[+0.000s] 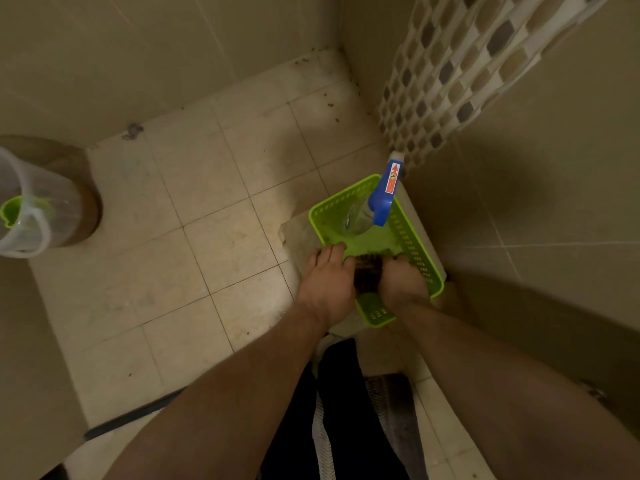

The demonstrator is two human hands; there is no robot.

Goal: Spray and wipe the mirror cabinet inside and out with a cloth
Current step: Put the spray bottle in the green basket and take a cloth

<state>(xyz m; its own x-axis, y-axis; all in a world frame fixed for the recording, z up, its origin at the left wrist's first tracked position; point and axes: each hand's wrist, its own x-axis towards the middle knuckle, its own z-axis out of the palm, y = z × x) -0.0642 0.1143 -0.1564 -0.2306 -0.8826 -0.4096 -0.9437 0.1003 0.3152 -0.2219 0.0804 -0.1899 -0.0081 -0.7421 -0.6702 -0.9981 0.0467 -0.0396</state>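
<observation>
A lime-green plastic basket (414,249) sits on a pale low stand in the corner by the right wall. Inside it stands a clear spray bottle (383,195) with a blue trigger head. A dark cloth (367,273) lies at the basket's near end, bunched between my two hands. My left hand (325,282) reaches over the basket's left rim and holds the cloth's left side. My right hand (403,284) is inside the basket with its fingers curled down on the cloth's right side. No mirror cabinet is in view.
Beige floor tiles (214,237) spread to the left, with dirt specks near the far corner. A clear jug (24,206) with a green part stands on a brown round stand at far left. A mosaic strip (450,81) runs up the right wall. A dark strip (138,415) lies on the floor.
</observation>
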